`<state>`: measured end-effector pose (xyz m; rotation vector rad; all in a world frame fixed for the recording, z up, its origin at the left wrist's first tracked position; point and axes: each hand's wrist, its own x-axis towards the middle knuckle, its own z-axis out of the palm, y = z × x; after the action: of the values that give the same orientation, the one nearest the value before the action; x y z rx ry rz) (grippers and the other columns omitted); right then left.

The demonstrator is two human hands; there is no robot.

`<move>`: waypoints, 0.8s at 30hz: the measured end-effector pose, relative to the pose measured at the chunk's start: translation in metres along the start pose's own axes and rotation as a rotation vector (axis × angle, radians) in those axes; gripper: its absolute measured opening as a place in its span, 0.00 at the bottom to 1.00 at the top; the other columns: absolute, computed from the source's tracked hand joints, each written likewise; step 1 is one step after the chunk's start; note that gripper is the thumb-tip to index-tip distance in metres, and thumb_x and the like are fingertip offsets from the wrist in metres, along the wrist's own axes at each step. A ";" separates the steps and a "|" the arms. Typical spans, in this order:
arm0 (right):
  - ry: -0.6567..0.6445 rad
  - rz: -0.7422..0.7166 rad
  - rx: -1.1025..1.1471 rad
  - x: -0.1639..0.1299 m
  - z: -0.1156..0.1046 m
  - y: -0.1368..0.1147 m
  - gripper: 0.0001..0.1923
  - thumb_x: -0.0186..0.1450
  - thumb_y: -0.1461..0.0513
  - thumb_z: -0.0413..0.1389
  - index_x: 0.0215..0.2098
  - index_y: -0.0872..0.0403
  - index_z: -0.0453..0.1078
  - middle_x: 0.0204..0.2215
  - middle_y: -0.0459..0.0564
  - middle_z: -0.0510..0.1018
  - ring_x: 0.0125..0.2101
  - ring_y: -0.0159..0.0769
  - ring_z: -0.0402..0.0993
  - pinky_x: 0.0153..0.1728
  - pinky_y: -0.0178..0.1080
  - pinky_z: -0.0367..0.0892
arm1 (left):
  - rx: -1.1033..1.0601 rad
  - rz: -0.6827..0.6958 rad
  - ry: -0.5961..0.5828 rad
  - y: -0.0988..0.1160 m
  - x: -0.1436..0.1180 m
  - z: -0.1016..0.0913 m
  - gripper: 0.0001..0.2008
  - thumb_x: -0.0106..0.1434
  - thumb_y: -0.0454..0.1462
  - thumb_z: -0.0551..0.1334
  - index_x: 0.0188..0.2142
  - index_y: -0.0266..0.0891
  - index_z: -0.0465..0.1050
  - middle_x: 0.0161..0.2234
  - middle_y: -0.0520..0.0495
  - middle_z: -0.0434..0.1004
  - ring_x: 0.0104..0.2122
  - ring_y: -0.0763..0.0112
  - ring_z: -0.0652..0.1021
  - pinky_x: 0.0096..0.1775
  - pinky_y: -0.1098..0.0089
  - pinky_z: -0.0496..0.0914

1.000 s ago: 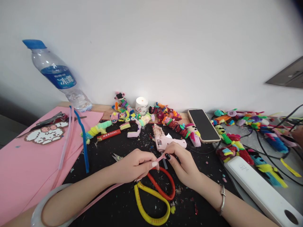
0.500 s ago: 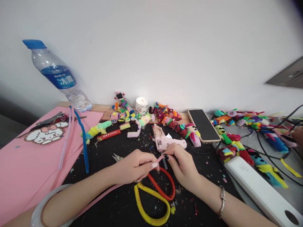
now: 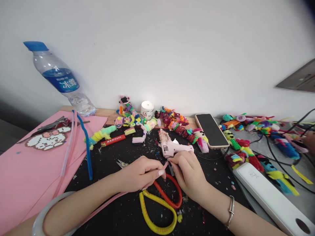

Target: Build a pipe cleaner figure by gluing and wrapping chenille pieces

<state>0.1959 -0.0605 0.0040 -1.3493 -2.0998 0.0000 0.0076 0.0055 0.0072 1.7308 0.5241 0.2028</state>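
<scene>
Wide black mat across the middle, littered with scraps. Pink sheet off to the left, a pixel-bead figure lying on it, blue pipe cleaner draped over its edge. Tilted water bottle at the back left by the wall. Long white power strip at the right, cables over it, bright pipe-cleaner figures scattered just beyond. Dark phone face up behind the hands, leaning against more figures. Big scissors, yellow and red loops, flat on the mat right under the wrists. Pink glue gun lying on its side just beyond the right hand, touching or nearly so, hard to call. Left hand curled, fingertips pinching the pink pipe cleaner, its long tail running back along the forearm toward the lower left. Right hand knuckles up, fingers folded in on the tip of that same strand, close against the left fingertips. Small white candle at the back wall. Tiny snips left of the left hand.
</scene>
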 end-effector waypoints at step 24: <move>-0.180 0.249 0.747 0.007 -0.006 0.003 0.17 0.70 0.56 0.42 0.33 0.55 0.68 0.29 0.48 0.71 0.31 0.33 0.67 0.35 0.35 0.63 | -0.095 -0.031 -0.031 -0.001 -0.001 -0.003 0.17 0.66 0.43 0.51 0.34 0.33 0.71 0.12 0.59 0.58 0.13 0.81 0.59 0.19 0.79 0.56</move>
<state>0.1999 -0.0554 0.0110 -1.1413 -1.7622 0.9401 0.0055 0.0074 0.0071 1.6301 0.5102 0.1755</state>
